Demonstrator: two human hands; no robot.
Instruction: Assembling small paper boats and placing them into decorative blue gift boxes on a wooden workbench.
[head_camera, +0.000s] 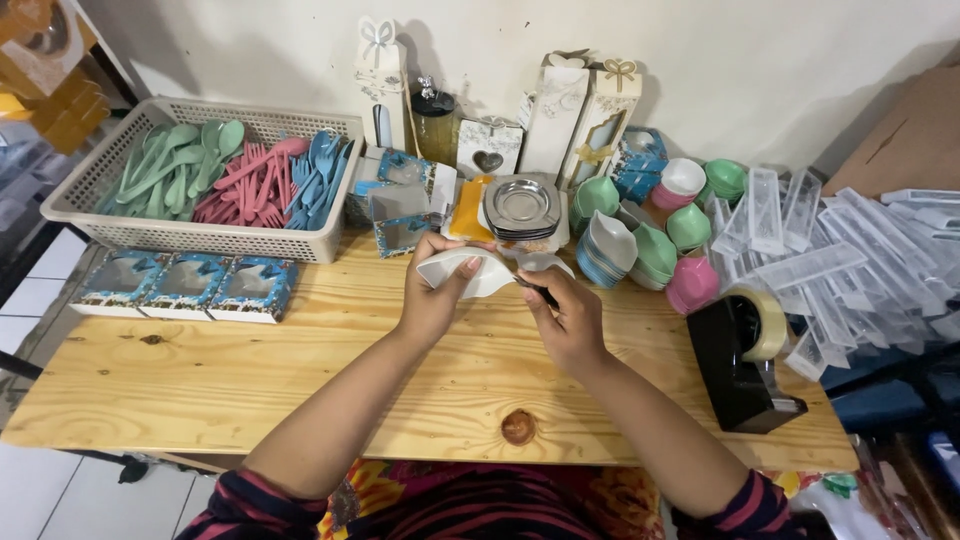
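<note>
A pale pine table (250, 370) is set against a white wall. At its centre, a white leaf-shaped dish (470, 272) is gripped by the left hand (432, 295), thumb over the rim and fingers curled beneath. The right hand (568, 318) is closed around a small dark object (545, 295) just beside the dish; its kind cannot be told. At 11 o'clock, a cream basket (90, 200) of green, pink and blue plastic cutlery is seen. At 12 o'clock, stacked metal dishes (521, 205) are placed. At 1 o'clock, coloured bowls (655, 250) are heaped. At 3 o'clock, a black tape dispenser (735, 365) is stationed.
</note>
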